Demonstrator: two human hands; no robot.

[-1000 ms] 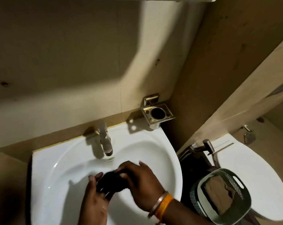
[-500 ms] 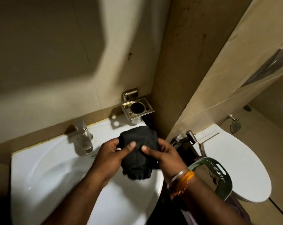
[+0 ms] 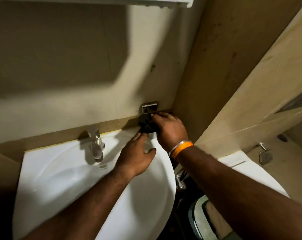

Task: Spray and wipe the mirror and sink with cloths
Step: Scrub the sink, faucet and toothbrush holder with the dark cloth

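A dark cloth (image 3: 146, 125), bunched into a compact wad, sits pressed onto the wall-mounted metal holder (image 3: 149, 106) at the back right corner above the sink (image 3: 63, 172), just under the holder's chrome bracket. The right hand (image 3: 170, 129) covers the cloth from the right, fingers curled over its top edge and gripping it; an orange band and a silver bangle circle that wrist. The left hand (image 3: 137, 155) lies directly below and slightly left of the cloth, fingers loosely spread and holding nothing, its fingertips reaching up to the wad's lower edge, though whether they touch it cannot be told. The cloth therefore lies ahead of and above both hands, against the wall, with the right hand the nearer and already on it; balled up, it shows no clear long axis. The chrome tap (image 3: 95, 144) stands well to the left at the back of the white basin, over the drain opening. The underside of a cabinet or mirror frame (image 3: 146, 1) runs along the top. A lidded bin (image 3: 207, 220) and the toilet (image 3: 250, 172) occupy the lower right. The person appears to be wiping or parking the cloth at the holder.
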